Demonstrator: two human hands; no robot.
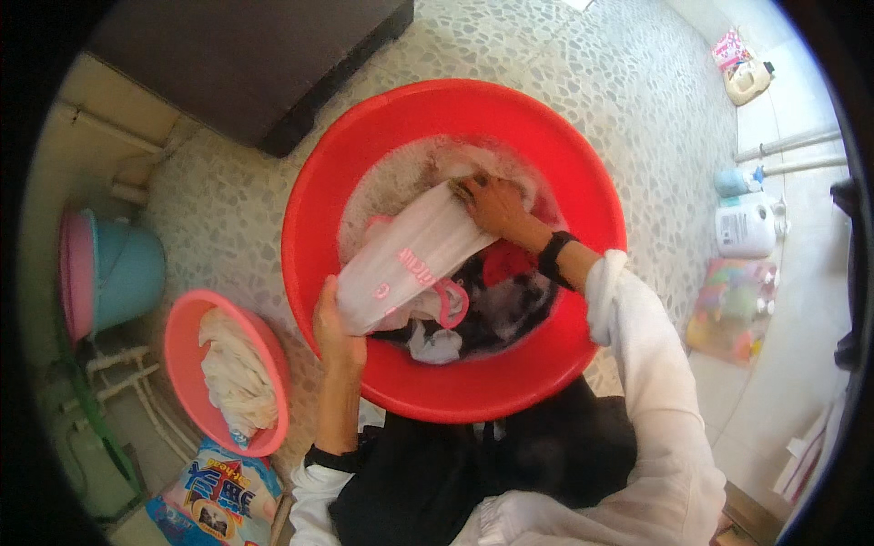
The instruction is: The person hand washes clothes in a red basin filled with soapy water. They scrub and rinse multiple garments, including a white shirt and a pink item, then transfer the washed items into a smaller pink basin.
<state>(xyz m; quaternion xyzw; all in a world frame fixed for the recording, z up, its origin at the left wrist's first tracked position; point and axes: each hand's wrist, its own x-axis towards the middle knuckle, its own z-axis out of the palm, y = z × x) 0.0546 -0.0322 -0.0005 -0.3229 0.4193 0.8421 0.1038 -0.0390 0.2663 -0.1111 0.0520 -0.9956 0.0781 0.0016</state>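
A large red plastic basin [471, 392] holds sudsy water and wet clothes. Across it a white garment with pink print [410, 263] is stretched between both hands. My left hand [339, 327] grips its lower end above the basin's left rim. At the upper end my right hand [493, 203] is closed on the cloth, with something small and dark partly hidden at the fingertips. A pink-trimmed part [452, 304] hangs below the stretched cloth. Dark and red clothes [512, 293] lie in the water to the right, and foam [369, 198] covers the upper left.
To the left stand a pink basin [175, 382] with pale cloth [239, 375], a blue bucket [130, 273] and a printed bag [218, 495]. A dark cabinet [252, 61] is at upper left. White bottles [744, 228] and a colorful pack [734, 307] line the right wall.
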